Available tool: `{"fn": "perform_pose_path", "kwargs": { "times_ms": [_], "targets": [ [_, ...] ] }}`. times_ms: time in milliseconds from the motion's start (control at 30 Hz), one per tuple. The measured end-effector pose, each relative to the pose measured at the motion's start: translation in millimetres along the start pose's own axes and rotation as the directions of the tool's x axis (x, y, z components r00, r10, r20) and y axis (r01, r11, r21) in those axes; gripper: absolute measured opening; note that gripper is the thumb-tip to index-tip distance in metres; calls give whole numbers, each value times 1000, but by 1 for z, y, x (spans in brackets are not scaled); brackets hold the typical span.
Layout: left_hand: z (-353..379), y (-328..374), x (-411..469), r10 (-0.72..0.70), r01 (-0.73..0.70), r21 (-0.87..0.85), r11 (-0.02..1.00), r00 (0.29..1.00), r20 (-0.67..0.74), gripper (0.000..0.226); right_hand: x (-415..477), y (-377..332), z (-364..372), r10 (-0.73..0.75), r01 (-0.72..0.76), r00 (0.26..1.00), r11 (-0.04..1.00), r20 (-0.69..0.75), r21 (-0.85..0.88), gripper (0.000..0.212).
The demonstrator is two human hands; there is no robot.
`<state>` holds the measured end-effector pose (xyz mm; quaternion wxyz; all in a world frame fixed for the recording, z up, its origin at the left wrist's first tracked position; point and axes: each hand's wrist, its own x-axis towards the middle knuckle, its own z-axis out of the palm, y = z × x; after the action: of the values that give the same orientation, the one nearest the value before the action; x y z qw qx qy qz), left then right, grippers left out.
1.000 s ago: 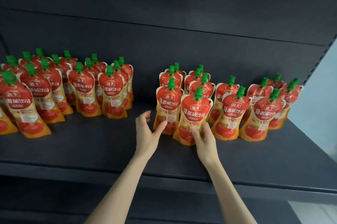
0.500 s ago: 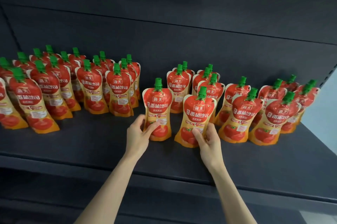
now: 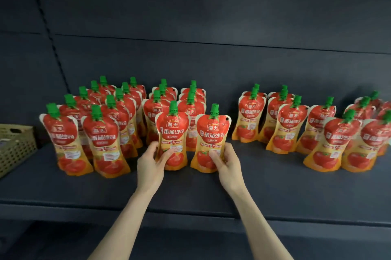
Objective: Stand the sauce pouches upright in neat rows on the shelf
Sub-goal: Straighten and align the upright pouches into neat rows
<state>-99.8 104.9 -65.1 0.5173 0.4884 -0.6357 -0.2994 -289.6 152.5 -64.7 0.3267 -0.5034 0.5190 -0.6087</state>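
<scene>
Both arms outstretched, hands (image 3: pixel 150 166) (image 3: pixel 228 164) clasping.

You can read "海天" in a red badge on each front sauce pouch (image 3: pixel 172 134), with "番茄沙司" in white below it; smaller print stays illegible.

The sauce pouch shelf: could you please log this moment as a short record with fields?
left hand: grips the left front pouch, upright
right hand: grips the right front pouch, upright
left group: pouches standing in rows
right group: pouches standing, rows looser
gap: bare shelf between held pouches and right group
basket: far left on the shelf
</scene>
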Motion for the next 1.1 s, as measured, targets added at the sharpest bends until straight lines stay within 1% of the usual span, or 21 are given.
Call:
{"fn": "perform_pose_path", "kwargs": {
  "times_ms": [133, 233, 300, 333, 400, 433, 467, 600, 733, 933, 1100],
  "targets": [
    [-22, -12, 12, 0, 0, -12, 1000, 999, 33, 27, 0, -1, 36, 7, -8, 999, 1000, -44, -26, 14],
    [-27, -16, 12, -17, 18, -16, 1000, 998, 63, 25, -3, 0, 48, 8, -11, 997, 999, -83, -30, 14],
    [-27, -19, 12, -28, 29, -11, 1000, 997, 77, 25, -4, 0, 52, 10, -15, 996, 998, -87, -56, 19],
    [-27, -20, 12, -30, 30, 0, 1000, 997, 75, 28, -3, 2, 53, 13, -19, 997, 996, -75, -83, 26],
    [-26, -23, 12, -21, 19, 44, 999, 999, 43, 44, -4, 5, 55, 13, -20, 999, 989, -45, -150, 39],
    [-25, -24, 12, -15, 14, 61, 998, 1000, 21, 52, -3, 7, 55, 10, -16, 999, 984, -40, -178, 42],
    [-25, -24, 12, -11, 10, 71, 997, 1000, 2, 55, -3, 8, 56, 10, -17, 999, 981, -40, -195, 42],
    [-23, -27, 15, 7, -5, 88, 996, 1000, -16, 51, 0, 4, 62, 3, -15, 999, 976, -54, -216, 39],
    [-24, -29, 19, -5, 10, 96, 995, 999, -54, 53, 6, 3, 70, 26, -42, 997, 970, -71, -238, 40],
    [-23, -22, 19, -29, 35, 65, 997, 995, -94, 65, 8, 4, 73, 29, -44, 997, 967, -65, -251, 41],
    [-23, -25, 22, -29, 36, 76, 996, 995, -94, 59, 9, 4, 72, 17, -42, 995, 967, -98, -253, 34]
  ]
}}
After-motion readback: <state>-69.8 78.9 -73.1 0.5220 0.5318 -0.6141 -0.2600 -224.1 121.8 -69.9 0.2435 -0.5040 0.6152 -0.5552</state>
